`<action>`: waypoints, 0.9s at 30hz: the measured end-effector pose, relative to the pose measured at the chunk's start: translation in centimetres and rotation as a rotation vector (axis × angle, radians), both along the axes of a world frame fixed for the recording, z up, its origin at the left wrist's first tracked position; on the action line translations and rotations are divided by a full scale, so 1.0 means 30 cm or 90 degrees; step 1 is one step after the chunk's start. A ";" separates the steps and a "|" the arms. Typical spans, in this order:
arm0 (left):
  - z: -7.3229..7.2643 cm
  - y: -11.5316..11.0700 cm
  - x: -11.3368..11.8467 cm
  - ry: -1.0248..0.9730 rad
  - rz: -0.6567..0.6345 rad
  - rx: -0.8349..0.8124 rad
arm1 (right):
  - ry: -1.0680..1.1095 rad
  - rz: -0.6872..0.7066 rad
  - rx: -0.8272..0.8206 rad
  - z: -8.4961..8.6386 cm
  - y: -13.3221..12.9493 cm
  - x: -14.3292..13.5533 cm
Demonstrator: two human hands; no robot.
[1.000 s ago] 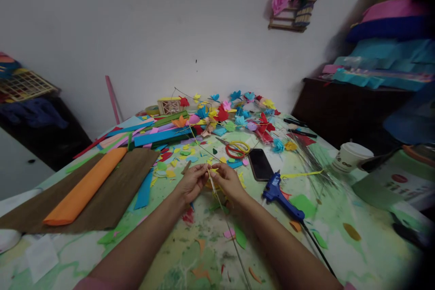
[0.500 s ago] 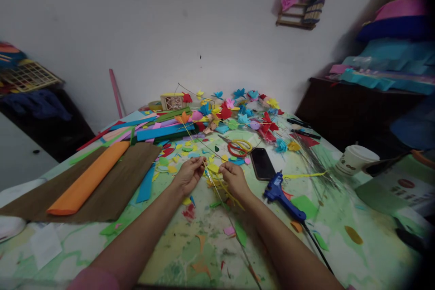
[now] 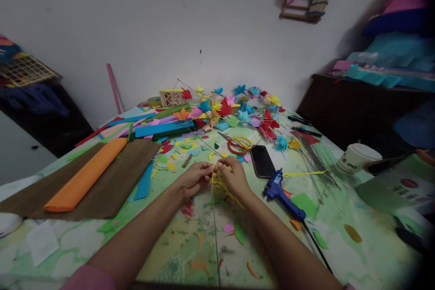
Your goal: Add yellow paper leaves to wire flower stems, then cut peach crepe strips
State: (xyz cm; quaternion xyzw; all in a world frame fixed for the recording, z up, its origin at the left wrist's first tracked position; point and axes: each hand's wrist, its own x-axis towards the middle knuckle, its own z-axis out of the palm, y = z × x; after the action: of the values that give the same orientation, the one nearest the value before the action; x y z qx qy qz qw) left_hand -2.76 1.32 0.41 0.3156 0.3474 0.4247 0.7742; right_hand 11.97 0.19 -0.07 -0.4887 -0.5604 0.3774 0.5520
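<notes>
Near the middle of the table, my left hand (image 3: 194, 180) pinches the top of a long thin wire (image 3: 215, 231), which runs down toward the table's front edge. My right hand (image 3: 234, 176) almost touches it, its fingers closed on a thin yellow paper strip (image 3: 222, 186) that dangles beneath the palm. Where strip and wire meet, the fingertips hide the detail. Just beyond the hands lie scissors (image 3: 239, 145) with red and yellow handles, among small paper scraps.
A black phone (image 3: 263, 162), a blue glue gun (image 3: 283, 195) and a white cup (image 3: 357, 158) lie or stand on the right. Paper flowers (image 3: 226, 108) fill the back. An orange paper roll (image 3: 86, 174) rests on brown paper (image 3: 136, 167) at left.
The wire has swung from a slant to nearly upright. My hands have come closer together, the left one moving right. A small brown scrap now shows beyond my left hand.
</notes>
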 end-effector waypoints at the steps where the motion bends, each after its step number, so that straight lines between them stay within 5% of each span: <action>1: -0.003 -0.009 0.008 -0.001 -0.022 0.002 | 0.032 0.030 -0.023 -0.006 0.003 -0.008; 13: -0.001 -0.045 0.047 -0.114 -0.039 0.050 | 0.281 0.161 -0.154 -0.015 0.018 0.011; 22: 0.006 -0.057 0.057 -0.101 -0.010 0.045 | 0.338 0.324 -0.187 0.034 -0.017 0.009; 27: -0.013 -0.053 0.063 -0.119 0.022 0.029 | 0.378 0.315 -0.213 0.020 -0.011 0.001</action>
State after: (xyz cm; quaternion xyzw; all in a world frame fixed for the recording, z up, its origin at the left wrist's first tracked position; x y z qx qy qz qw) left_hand -0.88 -0.28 0.02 0.2859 0.2691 0.4738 0.7883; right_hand 12.02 -0.14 0.52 -0.2925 -0.4084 0.7087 0.4954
